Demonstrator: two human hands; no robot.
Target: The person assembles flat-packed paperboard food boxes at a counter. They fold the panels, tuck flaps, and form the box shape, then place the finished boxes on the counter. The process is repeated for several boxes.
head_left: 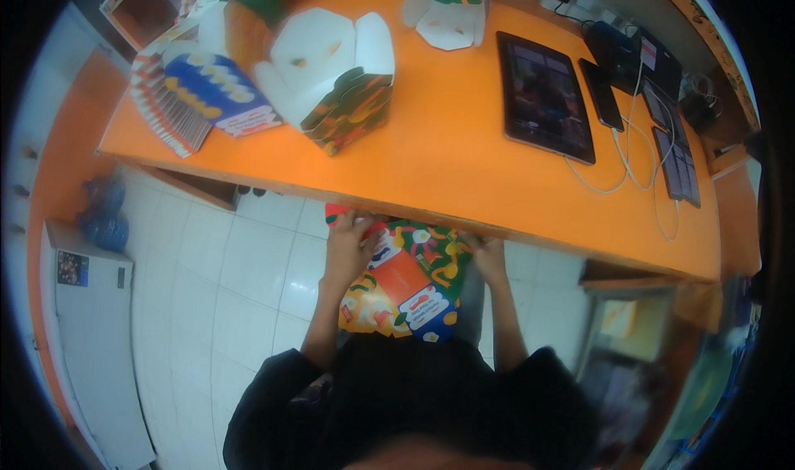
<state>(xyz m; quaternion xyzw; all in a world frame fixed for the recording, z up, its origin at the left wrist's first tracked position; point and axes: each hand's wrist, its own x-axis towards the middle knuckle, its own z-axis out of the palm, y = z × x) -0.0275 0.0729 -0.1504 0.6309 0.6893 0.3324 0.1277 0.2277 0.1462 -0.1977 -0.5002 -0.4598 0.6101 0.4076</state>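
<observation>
A flat, colourful printed carton sheet (403, 278) lies across my lap, just below the front edge of the orange table. It carries red, green, yellow and blue patches with food drawings. My left hand (352, 236) grips its upper left part, with the fingers bent over a red flap. At the upper right edge, my right hand (485, 253) pinches the green part between thumb and fingers. The table edge hides the sheet's far side. Above the sheet, on the table, an opened white-lined takeaway box (348, 106) with a dark green and orange outside stands with its flaps up.
On the orange table (439, 139), a fanned stack of folded cartons (170, 110) and a blue carton (217, 89) lie at left. More nested boxes (450, 19) sit at the back. A tablet (544, 97), phones (600, 95) and white cables (636, 172) take up the right.
</observation>
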